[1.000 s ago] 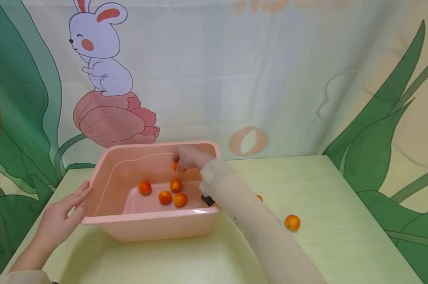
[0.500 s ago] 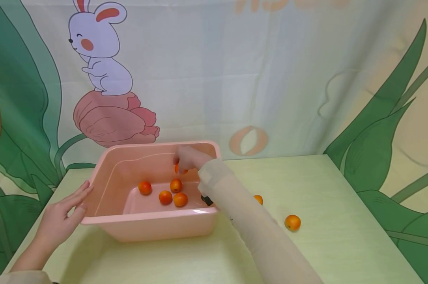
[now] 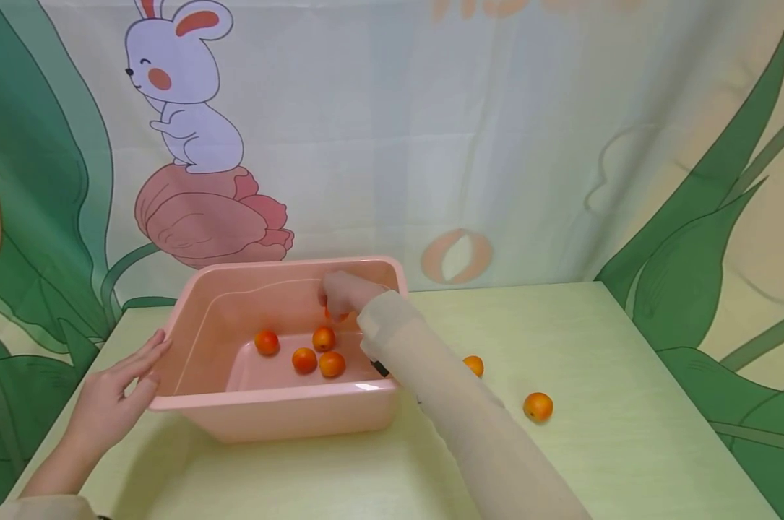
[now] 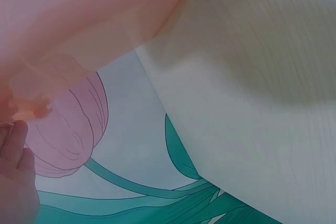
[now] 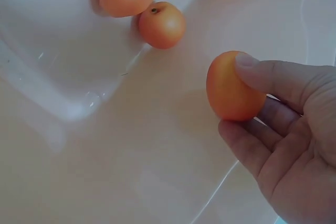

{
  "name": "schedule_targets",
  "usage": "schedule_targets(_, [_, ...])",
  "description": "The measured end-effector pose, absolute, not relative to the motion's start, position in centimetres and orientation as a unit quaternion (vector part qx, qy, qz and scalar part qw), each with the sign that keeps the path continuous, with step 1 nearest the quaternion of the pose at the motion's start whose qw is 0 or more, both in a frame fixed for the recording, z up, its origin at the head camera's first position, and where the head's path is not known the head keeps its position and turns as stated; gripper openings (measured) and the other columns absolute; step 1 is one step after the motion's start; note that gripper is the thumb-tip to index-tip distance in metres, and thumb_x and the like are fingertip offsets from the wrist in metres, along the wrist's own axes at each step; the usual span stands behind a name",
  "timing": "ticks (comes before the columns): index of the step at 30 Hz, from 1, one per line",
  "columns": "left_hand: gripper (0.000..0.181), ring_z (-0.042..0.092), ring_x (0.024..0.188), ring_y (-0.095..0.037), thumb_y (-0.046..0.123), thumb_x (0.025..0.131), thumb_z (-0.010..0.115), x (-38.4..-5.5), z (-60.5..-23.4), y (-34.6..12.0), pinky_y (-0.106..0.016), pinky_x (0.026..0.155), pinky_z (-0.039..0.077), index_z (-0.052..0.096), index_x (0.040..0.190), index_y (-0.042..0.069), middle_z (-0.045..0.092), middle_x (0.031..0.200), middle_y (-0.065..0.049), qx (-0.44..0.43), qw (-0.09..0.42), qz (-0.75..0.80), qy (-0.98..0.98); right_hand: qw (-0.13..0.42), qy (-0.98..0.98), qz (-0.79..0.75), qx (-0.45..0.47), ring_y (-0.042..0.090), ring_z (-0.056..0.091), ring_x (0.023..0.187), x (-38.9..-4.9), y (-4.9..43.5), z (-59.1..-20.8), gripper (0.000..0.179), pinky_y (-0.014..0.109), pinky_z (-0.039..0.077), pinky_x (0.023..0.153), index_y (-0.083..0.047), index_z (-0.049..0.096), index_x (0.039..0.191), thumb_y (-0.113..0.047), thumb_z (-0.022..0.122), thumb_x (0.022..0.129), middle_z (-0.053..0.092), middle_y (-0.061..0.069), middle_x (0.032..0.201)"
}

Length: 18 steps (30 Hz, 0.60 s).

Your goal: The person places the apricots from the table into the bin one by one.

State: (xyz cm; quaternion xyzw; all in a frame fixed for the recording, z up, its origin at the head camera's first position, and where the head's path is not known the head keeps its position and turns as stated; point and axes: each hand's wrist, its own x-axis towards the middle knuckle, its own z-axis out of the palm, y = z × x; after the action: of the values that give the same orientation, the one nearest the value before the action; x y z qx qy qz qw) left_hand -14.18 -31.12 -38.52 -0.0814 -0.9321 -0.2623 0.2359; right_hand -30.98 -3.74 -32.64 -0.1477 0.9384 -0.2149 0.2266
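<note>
My right hand (image 3: 346,292) is inside the pink plastic basin (image 3: 287,404), over its right half near the back wall. It pinches a small orange-red tomato (image 5: 231,87) between thumb and fingertips, mostly hidden by the hand in the head view. On the basin floor lie several similar tomatoes (image 3: 303,360), bunched at the middle, one farther left. Fairly straight fingers of my left hand (image 3: 108,404) touch the basin's left rim from outside; the left wrist view catches only part of that hand (image 4: 18,177) against the pink wall.
Right of the basin, one tomato (image 3: 538,407) lies on the pale green table (image 3: 626,347). Another tomato (image 3: 473,365) shows just beyond my right sleeve (image 3: 457,397). A printed curtain (image 3: 339,144) hangs behind the table.
My right hand has sunk slightly deeper into the basin with the tomato and shifted a little right. The left hand stays at the rim.
</note>
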Motion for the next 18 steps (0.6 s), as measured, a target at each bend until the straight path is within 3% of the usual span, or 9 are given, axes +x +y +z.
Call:
schedule_targets(3, [0.039, 0.023, 0.105, 0.029, 0.011, 0.085, 0.05, -14.2, -38.5, -31.1, 0.006, 0.073, 0.023, 0.053, 0.123, 0.014, 0.032, 0.126, 0.036, -0.083, 0.239, -0.264, -0.931, 0.234, 0.936, -0.224, -0.135, 0.017, 0.045, 0.088, -30.4, -3.8, -32.5, 0.026, 0.029, 0.04, 0.075, -0.016, 0.06, 0.093, 0.001, 0.063, 0.074, 0.051, -0.002, 0.092])
schedule_targets(6, [0.039, 0.024, 0.105, 0.029, 0.01, 0.084, 0.05, -14.2, -38.4, -31.0, 0.007, 0.074, 0.023, 0.054, 0.123, 0.013, 0.032, 0.126, 0.035, -0.086, 0.245, -0.265, -0.929, 0.304, 0.894, -0.329, 0.014, 0.019, 0.044, 0.09, -27.8, -3.2, -30.3, 0.017, 0.033, 0.039, 0.069, -0.019, 0.056, 0.093, -0.014, 0.055, 0.076, 0.048, -0.001, 0.098])
schedule_targets(10, [0.039, 0.024, 0.104, 0.03, 0.01, 0.085, 0.049, -14.1, -38.4, -31.0, 0.007, 0.075, 0.021, 0.053, 0.124, 0.014, 0.032, 0.126, 0.036, -0.085, 0.246, -0.267, -0.928, 0.325, 0.805, -0.443, 0.222, 0.022, 0.048, 0.084, -23.1, -2.2, -25.8, 0.028, 0.035, 0.037, 0.06, -0.017, 0.05, 0.094, -0.027, 0.047, 0.068, 0.048, 0.003, 0.096])
schedule_targets(16, [0.04, 0.024, 0.105, 0.029, 0.009, 0.085, 0.05, -14.1, -38.5, -31.0, 0.008, 0.076, 0.021, 0.053, 0.124, 0.015, 0.032, 0.126, 0.036, -0.086, 0.247, -0.266, -0.928, 0.342, 0.778, -0.476, 0.225, 0.019, 0.049, 0.056, -21.5, -2.0, -25.7, 0.023, 0.03, 0.032, 0.053, -0.017, 0.051, 0.082, -0.023, 0.043, 0.061, 0.054, -0.001, 0.063])
schedule_targets(18, [0.04, 0.025, 0.106, 0.029, 0.009, 0.084, 0.05, -14.1, -38.5, -31.1, 0.007, 0.076, 0.021, 0.053, 0.124, 0.014, 0.033, 0.126, 0.035, -0.087, 0.249, -0.265, -0.927, 0.352, 0.771, -0.481, 0.224, 0.019, 0.05, 0.054, -21.9, -2.0, -26.4, 0.023, 0.03, 0.03, 0.052, -0.018, 0.053, 0.077, -0.021, 0.043, 0.057, 0.055, -0.001, 0.061])
